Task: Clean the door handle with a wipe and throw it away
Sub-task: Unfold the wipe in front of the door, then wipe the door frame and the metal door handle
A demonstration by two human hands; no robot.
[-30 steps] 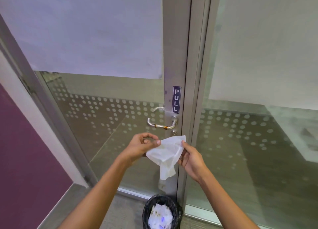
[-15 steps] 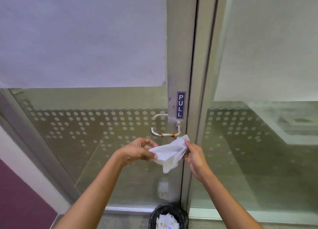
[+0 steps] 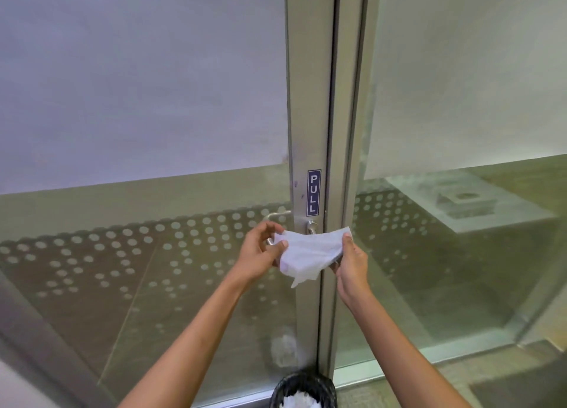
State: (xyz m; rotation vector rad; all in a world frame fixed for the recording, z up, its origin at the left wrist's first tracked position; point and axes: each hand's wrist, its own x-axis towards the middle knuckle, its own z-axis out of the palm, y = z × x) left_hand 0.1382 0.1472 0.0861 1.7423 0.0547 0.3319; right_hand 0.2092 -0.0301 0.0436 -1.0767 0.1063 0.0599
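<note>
Both hands are pinching the same white wipe [image 3: 310, 255], stretched out between them: the left hand [image 3: 260, 258] has its thumb and fingertips clamped on the left edge, and the right hand [image 3: 351, 262] grips the right corner with the thumb on top and the fingers curled underneath. The wipe sags a bit in the middle and a loose corner hangs down below the grip. It's held up right in front of the door handle [image 3: 311, 227], so most of the lever is hidden behind the cloth and the left fingers; only the round metal base pokes out just above the wipe's top edge. Can't really tell if the wipe is touching the handle or just hovering in front of it. Directly above the grip, on the metal door frame [image 3: 306, 100], there's a blue PULL sign [image 3: 314, 196]. To either side of the hands it's glass with a dotted pattern low down and frosted film higher up. Straight below the grip, down on the floor by the bottom of the frame, sits a black mesh bin [image 3: 303, 389] with some white crumpled stuff already in it.
</note>
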